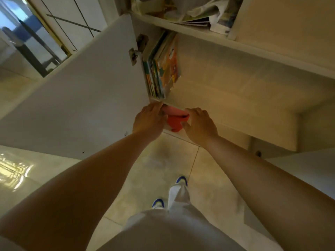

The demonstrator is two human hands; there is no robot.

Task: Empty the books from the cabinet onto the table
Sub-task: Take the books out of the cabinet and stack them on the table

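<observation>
I look down at an open white cabinet (226,73). Several colourful thin books (163,69) stand upright at the left end of its middle shelf. On the shelf below, a pink and red book or stack (175,118) shows between my hands. My left hand (150,120) holds its left side, fingers reaching under the shelf edge. My right hand (199,125) grips its right side, thumb toward the red cover. How far the fingers wrap is hidden by the shelf.
The cabinet door (81,98) stands open to my left. The top shelf (190,13) holds a jumble of papers and booklets. Below are glossy floor tiles (163,160), my white trousers and blue-white shoes. A dark metal frame (32,48) stands at the far left.
</observation>
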